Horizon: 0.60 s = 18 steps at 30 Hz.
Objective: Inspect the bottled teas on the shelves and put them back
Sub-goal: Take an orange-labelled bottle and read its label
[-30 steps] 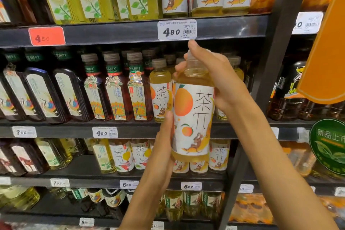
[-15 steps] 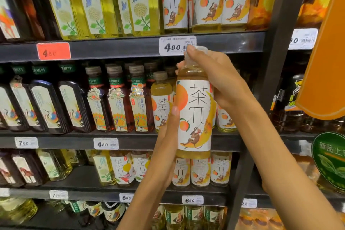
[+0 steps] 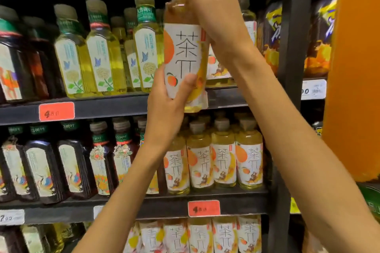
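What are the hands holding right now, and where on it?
One peach tea bottle: left hand grips its lower body, right hand its neck and cap.

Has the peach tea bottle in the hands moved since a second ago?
Yes. The peach tea bottle has gone up: it was level with the 4.80 shelf's row, and now its base sits at the shelf edge above.

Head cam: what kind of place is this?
Most likely a shop's drinks aisle. Dark shelves carry rows of the same bottled teas, and price tags are clipped to the shelf edges. The hands, left and right, hold one peach-label bottle up before the upper shelf.
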{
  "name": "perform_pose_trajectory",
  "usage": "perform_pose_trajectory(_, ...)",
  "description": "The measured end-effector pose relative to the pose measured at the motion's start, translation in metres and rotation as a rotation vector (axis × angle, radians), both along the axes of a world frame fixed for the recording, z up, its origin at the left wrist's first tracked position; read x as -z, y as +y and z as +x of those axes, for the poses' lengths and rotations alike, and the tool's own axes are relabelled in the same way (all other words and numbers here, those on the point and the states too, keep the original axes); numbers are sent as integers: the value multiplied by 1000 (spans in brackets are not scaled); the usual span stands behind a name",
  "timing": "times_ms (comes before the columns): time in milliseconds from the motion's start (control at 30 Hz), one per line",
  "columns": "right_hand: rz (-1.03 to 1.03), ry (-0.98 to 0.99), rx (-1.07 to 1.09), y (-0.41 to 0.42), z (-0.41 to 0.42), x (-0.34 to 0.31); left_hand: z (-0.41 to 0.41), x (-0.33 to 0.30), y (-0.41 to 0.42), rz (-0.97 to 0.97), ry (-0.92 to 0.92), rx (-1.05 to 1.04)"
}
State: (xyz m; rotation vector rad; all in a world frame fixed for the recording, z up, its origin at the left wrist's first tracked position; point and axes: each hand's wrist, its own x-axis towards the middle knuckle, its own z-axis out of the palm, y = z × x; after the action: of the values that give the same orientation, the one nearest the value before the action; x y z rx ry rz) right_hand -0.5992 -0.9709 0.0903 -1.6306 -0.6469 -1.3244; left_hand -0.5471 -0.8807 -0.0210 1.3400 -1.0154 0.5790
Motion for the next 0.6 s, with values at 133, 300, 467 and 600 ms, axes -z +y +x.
perform_pose_trajectory(133,10,-49,65,-2,19,-20,16,-23,-11,-26,-27,-21)
perform_pose_trajectory(300,7,-45,107,-11,51,-22,35,-23,-24,59,13,-10)
perform_pose_trajectory(467,-39,-119,324,-19,67,-20,41,-24,-34,65,9,-80)
perform_pose_trajectory(600,-177,-127,664,-30,73,-20,41,-25,-39,67,-88,-196)
